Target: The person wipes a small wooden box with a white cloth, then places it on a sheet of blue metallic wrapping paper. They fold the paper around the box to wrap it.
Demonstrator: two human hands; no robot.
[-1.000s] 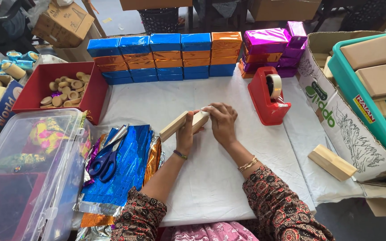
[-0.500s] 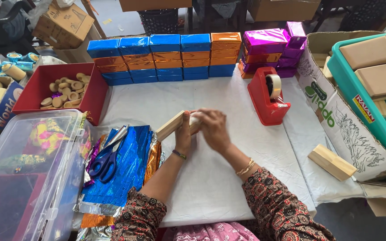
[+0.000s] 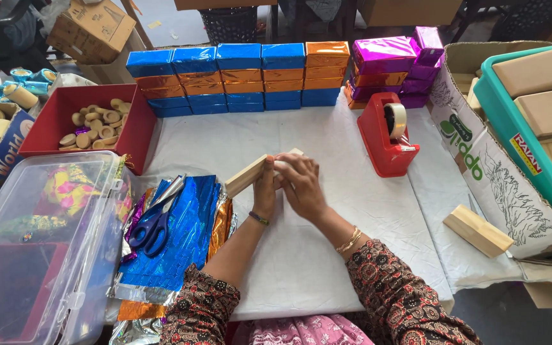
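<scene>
Hands are meeting over the white table (image 3: 327, 255), near its middle. The left hand (image 3: 264, 191) is closing its fingers around a plain wooden block (image 3: 245, 177), which is lying tilted, with one end pointing toward the blue foil sheets (image 3: 183, 233). The right hand (image 3: 301, 185) is resting over the other end of the block, with fingers curled on it, so both hands are gripping the same piece. How tight the grip is, I cannot tell, because the right hand is covering that end.

Scissors (image 3: 154, 220) with blue handles are lying on the foil, just beside the left forearm. A red tape dispenser (image 3: 386, 137) is standing to the right, and a second wooden block (image 3: 477, 230) is lying well apart, near the cardboard box (image 3: 499, 160). Wrapped boxes (image 3: 237, 76) in blue and orange are standing in a row at the back.

In my judgement, the main risk is the left elbow: it is hanging over the loose foil, and a careless sweep could be dragging the sheets and the scissors off the table edge. The block could also slip, if only the fingertips are holding it.
</scene>
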